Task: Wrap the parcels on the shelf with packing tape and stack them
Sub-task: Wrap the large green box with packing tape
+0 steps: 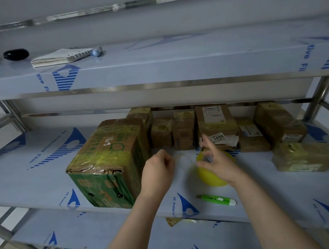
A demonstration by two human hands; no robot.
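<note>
A large green and brown taped parcel (pixel 109 161) stands on the middle shelf (pixel 24 178) at the left. My left hand (pixel 158 173) is beside its right face and pinches the free end of a clear strip of tape (pixel 183 158). That strip runs right to a yellow tape roll (pixel 210 176), which my right hand (pixel 217 159) grips from above with the index finger raised. Several smaller brown parcels (pixel 216 125) line the back of the shelf, and one more parcel (pixel 303 157) lies at the right.
A green and white utility knife (pixel 217 199) lies near the shelf's front edge. On the upper shelf sit a spiral notebook (pixel 60 57), a blue marker (pixel 96 51) and a black oval object (pixel 16 54). Steel uprights (pixel 318 99) frame the rack.
</note>
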